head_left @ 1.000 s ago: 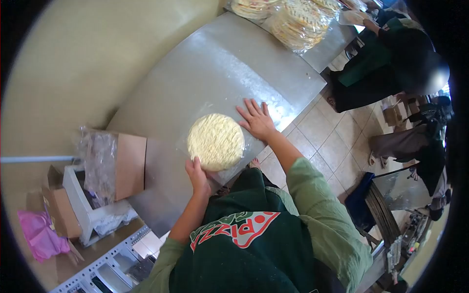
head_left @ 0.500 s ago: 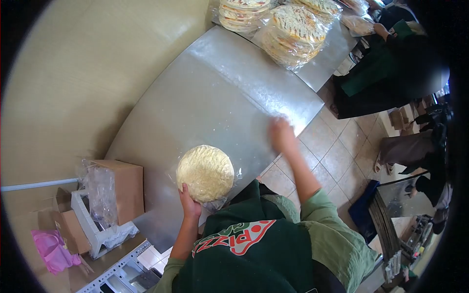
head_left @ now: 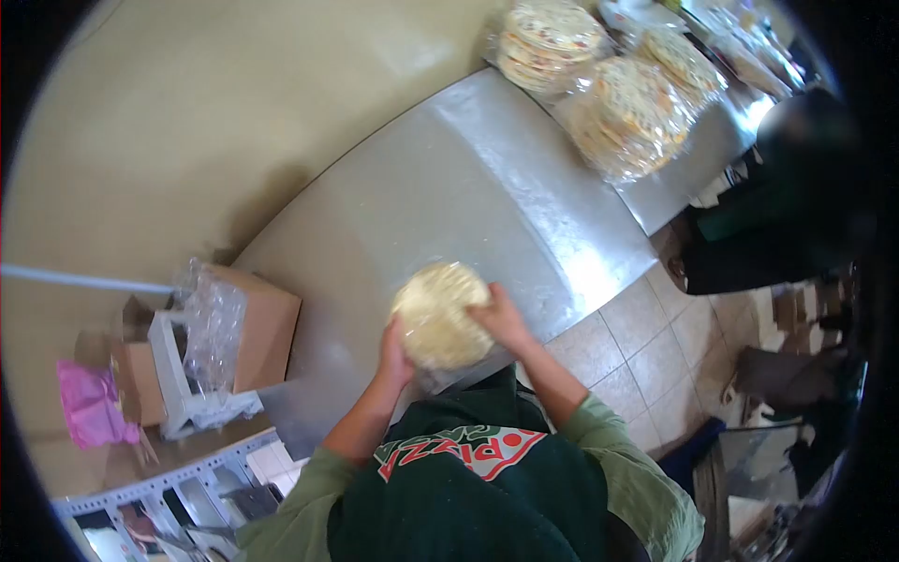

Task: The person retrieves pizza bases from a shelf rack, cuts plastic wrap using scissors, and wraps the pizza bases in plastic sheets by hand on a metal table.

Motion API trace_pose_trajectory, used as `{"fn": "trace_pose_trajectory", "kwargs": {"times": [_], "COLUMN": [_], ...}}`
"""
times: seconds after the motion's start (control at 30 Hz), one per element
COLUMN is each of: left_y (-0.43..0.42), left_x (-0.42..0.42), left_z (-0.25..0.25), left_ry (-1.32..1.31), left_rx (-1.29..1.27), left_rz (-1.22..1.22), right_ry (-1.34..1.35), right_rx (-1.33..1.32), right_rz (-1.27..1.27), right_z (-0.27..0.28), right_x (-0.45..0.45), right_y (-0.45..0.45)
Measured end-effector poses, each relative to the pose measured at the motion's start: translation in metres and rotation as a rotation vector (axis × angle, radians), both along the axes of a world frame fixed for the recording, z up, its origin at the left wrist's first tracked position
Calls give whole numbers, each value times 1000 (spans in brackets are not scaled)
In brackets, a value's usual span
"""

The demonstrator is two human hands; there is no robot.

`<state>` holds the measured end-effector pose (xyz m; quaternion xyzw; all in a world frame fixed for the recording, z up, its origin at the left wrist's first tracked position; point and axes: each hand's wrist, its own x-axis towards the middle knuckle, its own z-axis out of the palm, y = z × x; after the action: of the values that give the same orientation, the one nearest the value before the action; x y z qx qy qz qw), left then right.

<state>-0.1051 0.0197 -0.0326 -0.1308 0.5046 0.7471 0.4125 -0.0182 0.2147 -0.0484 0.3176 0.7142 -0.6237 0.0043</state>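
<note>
A pale round stack of pizza bases (head_left: 438, 314) in a clear plastic bag is at the near edge of the metal table, close to my apron. My left hand (head_left: 395, 356) grips its left side, the thumb along the rim. On the opposite side my right hand (head_left: 501, 320) takes hold of the bag, its thumb and fingers over the upper right edge. The bag's loose plastic shows below the stack, towards me. My fingertips under the stack are hidden.
Several bagged stacks of topped pizza bases (head_left: 632, 117) stand on the table's far right end. A cardboard box (head_left: 267, 328) with clear plastic bags (head_left: 211, 328) sits at the left, beside a pink bag (head_left: 94, 403). Another person (head_left: 777, 206) stands at the right.
My right hand has come in from the table's right edge onto the bagged stack. My left hand keeps its hold on the left side. The camera view has shifted.
</note>
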Motion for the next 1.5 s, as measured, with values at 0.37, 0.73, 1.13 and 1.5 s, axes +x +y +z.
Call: {"fn": "trace_pose_trajectory", "kwargs": {"times": [0.37, 0.73, 1.13, 1.5], "left_y": [138, -60, -336, -327], "left_x": [-37, -58, -251, -153], "left_z": [30, 133, 149, 133], "left_ry": [456, 1834, 885, 671], "left_rx": [-184, -963, -978, -248], "left_rz": [-308, 186, 553, 766], "right_ry": [-82, -437, 853, 175], "right_rx": [647, 1313, 586, 903], "right_rz": [-96, 134, 664, 1125], "right_z": [-54, 1, 214, 170], "right_x": [-25, -55, -151, -236], "right_y": [295, 158, -200, -351]}}
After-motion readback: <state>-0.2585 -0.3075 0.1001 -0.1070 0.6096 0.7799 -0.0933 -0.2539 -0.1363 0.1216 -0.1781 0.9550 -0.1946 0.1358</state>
